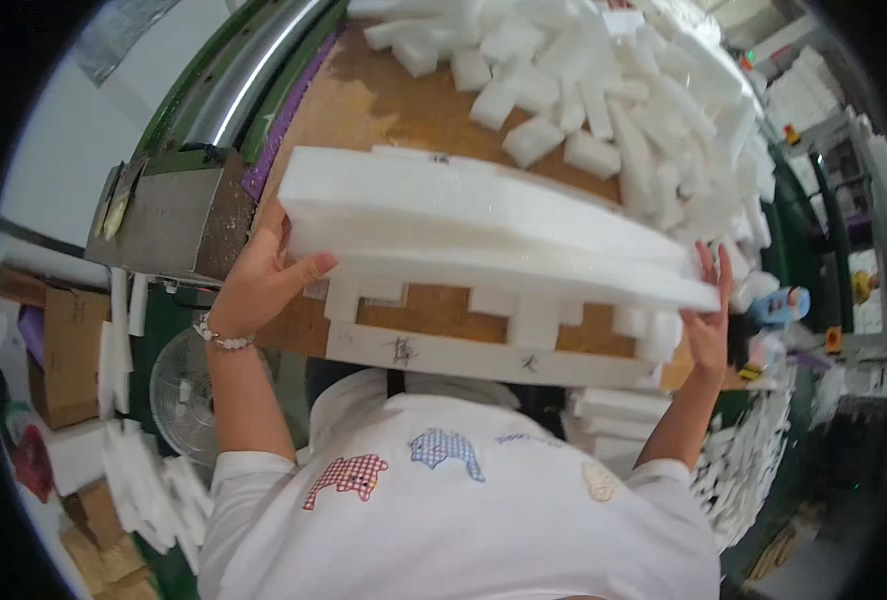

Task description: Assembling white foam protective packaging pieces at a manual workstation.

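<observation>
Nearest, your white shirt (464, 520) fills six o'clock. Above it, your left hand (264, 280) at nine o'clock grips the left end of the stacked white foam sheets (484, 230), thumb under, fingers on the end face. Your right hand (709, 320) at three o'clock presses open-palmed against the right end, fingers up. Stack's long axis runs left-right between both hands, tilting down to the right; neither hand nearer. It rests over a foam cut-out frame (464, 350) on the wooden table (384, 110). Farther, at twelve to two o'clock, loose foam blocks (604, 90).
</observation>
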